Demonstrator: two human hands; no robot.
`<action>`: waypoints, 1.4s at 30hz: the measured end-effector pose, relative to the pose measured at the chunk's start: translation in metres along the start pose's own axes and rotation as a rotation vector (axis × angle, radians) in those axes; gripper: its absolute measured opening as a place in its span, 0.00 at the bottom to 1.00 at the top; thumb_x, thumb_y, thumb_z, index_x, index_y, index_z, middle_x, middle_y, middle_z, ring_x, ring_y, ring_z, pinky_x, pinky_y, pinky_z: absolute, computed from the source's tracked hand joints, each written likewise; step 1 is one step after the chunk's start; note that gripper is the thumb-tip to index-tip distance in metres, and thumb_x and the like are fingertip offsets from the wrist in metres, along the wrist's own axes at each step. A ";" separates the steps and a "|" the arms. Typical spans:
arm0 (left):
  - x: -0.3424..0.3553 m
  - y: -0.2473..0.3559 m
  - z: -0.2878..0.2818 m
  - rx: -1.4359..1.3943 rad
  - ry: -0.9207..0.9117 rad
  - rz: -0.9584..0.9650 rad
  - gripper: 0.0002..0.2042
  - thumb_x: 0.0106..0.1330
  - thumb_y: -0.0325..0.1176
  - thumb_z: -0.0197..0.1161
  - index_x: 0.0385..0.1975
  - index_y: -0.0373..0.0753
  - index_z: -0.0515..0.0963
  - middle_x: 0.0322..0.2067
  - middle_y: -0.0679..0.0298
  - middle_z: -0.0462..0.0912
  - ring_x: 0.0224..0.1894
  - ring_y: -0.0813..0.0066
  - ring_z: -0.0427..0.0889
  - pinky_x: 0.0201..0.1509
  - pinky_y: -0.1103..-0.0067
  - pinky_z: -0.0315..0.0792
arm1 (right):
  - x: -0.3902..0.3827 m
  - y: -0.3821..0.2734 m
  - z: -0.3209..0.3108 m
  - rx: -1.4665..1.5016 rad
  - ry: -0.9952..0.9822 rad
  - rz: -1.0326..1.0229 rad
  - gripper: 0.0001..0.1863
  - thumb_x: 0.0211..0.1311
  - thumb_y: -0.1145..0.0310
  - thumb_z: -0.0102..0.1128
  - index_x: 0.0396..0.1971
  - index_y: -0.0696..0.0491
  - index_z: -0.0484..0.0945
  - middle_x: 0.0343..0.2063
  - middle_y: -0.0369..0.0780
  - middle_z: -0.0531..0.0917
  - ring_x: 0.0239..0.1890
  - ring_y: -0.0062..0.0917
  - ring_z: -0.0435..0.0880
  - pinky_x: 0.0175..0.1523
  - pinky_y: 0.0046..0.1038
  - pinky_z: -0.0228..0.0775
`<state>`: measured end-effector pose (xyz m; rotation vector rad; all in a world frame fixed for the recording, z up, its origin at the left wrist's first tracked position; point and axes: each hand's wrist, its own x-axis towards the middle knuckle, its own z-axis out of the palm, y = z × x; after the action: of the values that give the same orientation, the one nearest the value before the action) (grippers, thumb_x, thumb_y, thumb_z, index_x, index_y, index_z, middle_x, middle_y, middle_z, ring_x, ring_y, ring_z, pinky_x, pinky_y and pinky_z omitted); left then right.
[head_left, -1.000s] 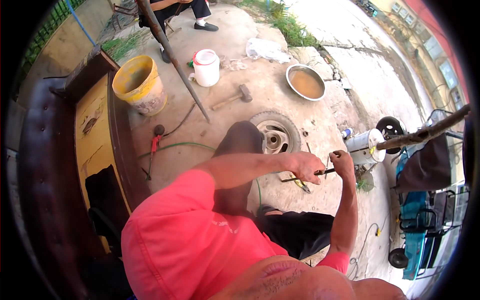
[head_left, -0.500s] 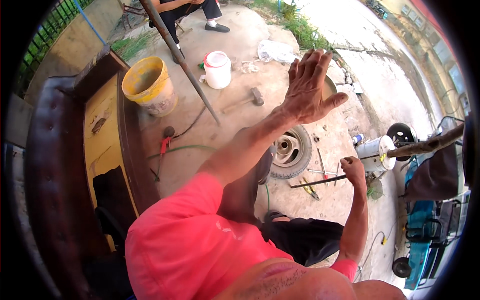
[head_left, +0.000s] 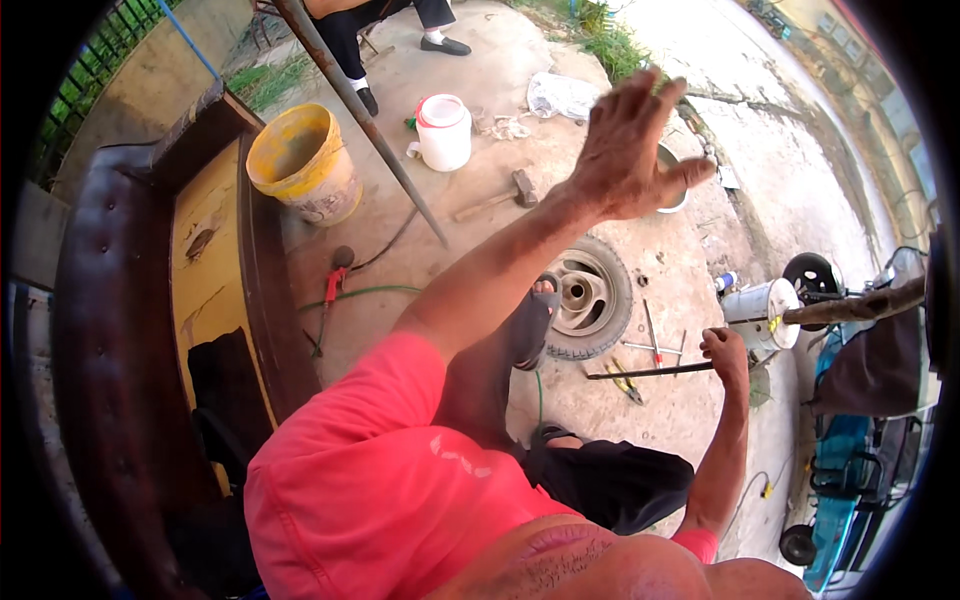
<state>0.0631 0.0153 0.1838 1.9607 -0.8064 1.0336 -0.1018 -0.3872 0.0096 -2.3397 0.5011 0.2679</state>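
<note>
My left hand (head_left: 640,155) is raised in the air beyond the wheel, its fingers spread and nothing in it. Lower on the right, my right hand (head_left: 727,355) is closed around one end of a dark metal bar (head_left: 650,373), which points left just above the ground. Beside the bar's far end lie yellow-handled pliers (head_left: 626,384), and above it a silver cross-shaped wrench (head_left: 653,335) with a red part. A small wheel with tyre (head_left: 612,320) lies flat on the concrete, against my sandalled foot (head_left: 540,312). A metal basin (head_left: 676,204) is partly hidden behind my left hand.
A hammer (head_left: 523,190), white tub (head_left: 444,140), yellow bucket (head_left: 335,195) and leaning pole (head_left: 385,160) stand or lie farther off. Left is a brown sofa (head_left: 90,330), with a red air gun (head_left: 334,285) beside it. A white bucket (head_left: 765,305) stands right. Another person (head_left: 425,15) sits ahead.
My left hand has moved slightly up and to the right, still spread. My right hand keeps hold of the bar, and both have shifted slightly right and down in the view.
</note>
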 end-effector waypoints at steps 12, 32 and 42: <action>-0.135 0.070 0.044 -0.338 -1.574 0.120 0.34 0.63 0.48 0.70 0.68 0.38 0.72 0.57 0.47 0.82 0.60 0.47 0.81 0.63 0.57 0.74 | -0.013 -0.024 0.002 0.033 0.023 0.009 0.20 0.68 0.58 0.63 0.46 0.61 0.87 0.30 0.40 0.90 0.31 0.22 0.87 0.39 0.26 0.77; -0.133 0.067 0.053 -0.331 -1.551 0.018 0.31 0.65 0.45 0.67 0.64 0.32 0.74 0.57 0.42 0.82 0.61 0.43 0.80 0.65 0.59 0.73 | -0.023 -0.021 0.006 0.067 0.020 -0.008 0.20 0.66 0.59 0.64 0.45 0.62 0.87 0.30 0.41 0.90 0.30 0.23 0.88 0.38 0.27 0.78; -0.131 0.064 0.051 -0.329 -1.505 0.003 0.26 0.66 0.46 0.67 0.57 0.33 0.76 0.44 0.43 0.85 0.50 0.43 0.84 0.52 0.56 0.77 | -0.069 -0.042 -0.017 -0.551 -0.234 0.115 0.20 0.54 0.55 0.71 0.39 0.56 0.90 0.30 0.47 0.90 0.34 0.36 0.91 0.43 0.35 0.82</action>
<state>-0.0296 -0.0371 0.0725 2.1839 -1.5544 -0.7904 -0.1458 -0.3520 0.0705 -2.7569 0.4899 0.8116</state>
